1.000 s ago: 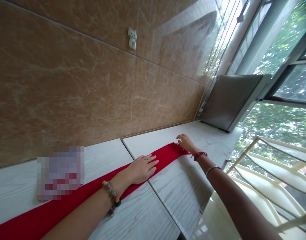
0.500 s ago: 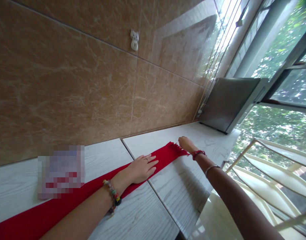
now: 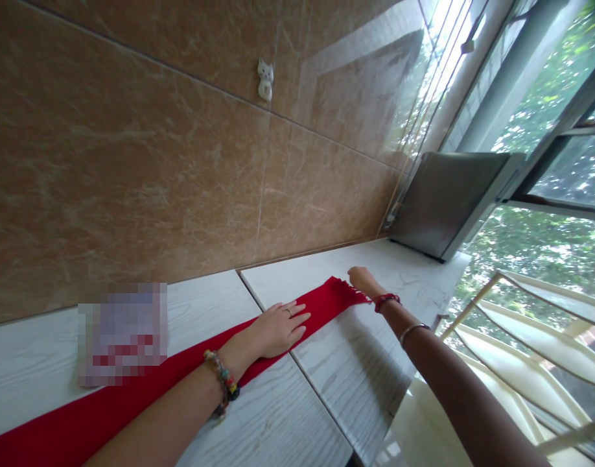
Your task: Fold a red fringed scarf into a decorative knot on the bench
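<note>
A long red scarf (image 3: 321,306) with a fringed end lies stretched out flat over the white wood-grain tables (image 3: 258,421), running from the lower left towards the middle. My left hand (image 3: 280,331) rests on it palm down, fingers spread, near the seam between two tables. At the far end, my right hand (image 3: 363,280) is closed at the fringe (image 3: 353,295), whose strands run up to the fingers. The fingertips themselves are partly hidden.
A blurred-out packet (image 3: 125,337) lies on the left beside the scarf. Brown marble tiles (image 3: 156,162) with a white cat-shaped hook (image 3: 265,79) rise behind. A grey metal-looking appliance (image 3: 448,201) stands on the far right, and a cream chair (image 3: 531,324) is below it.
Both hands and the scarf keep their places. The whole view has shifted very slightly.
</note>
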Demonstrator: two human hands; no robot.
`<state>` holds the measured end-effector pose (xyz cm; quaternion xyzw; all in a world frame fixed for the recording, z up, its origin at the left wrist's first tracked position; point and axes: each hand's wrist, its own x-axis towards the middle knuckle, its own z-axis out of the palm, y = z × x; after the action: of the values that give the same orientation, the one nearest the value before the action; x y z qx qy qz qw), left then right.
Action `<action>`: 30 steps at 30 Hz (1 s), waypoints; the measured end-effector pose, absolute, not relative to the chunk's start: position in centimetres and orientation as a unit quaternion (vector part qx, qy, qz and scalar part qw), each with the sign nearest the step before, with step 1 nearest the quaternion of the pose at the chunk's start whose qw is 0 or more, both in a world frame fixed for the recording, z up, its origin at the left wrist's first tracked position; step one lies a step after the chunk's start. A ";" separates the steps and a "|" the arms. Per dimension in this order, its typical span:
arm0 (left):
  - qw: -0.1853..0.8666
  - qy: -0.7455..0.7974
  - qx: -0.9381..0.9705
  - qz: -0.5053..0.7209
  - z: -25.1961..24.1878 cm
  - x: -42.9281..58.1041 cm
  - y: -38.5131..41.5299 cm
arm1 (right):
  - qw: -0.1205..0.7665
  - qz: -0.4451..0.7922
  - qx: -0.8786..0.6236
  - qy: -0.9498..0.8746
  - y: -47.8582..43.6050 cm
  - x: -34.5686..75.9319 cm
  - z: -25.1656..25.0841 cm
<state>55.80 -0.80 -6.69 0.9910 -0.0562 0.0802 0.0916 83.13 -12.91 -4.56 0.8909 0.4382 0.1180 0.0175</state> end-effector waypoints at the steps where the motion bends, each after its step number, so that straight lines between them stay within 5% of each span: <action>1: 0.091 -0.058 0.991 0.081 -6.7 55.8 -0.8 | 0.012 0.120 0.891 0.437 -12.8 83.2 -4.3; 8: 0.091 -0.052 0.992 0.068 -6.4 55.8 -0.9 | -0.027 0.105 0.851 0.514 -9.6 81.3 -6.9; 20: 0.099 -0.055 0.991 0.072 -6.8 56.0 -0.7 | -0.095 0.163 0.819 0.542 -17.7 81.8 -6.3; 24: 0.100 -0.052 0.992 0.065 -6.6 55.9 -0.8 | -0.074 0.128 0.720 0.678 -18.6 80.4 -7.1; 30: 0.099 -0.051 0.992 0.064 -6.5 55.9 -0.8 | 0.021 0.161 0.804 0.571 -20.6 86.0 -7.7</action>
<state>55.86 -0.84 -6.54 0.9917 -0.0508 0.0644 0.0992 85.99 -20.62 -7.74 0.8045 0.5715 0.1607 0.0211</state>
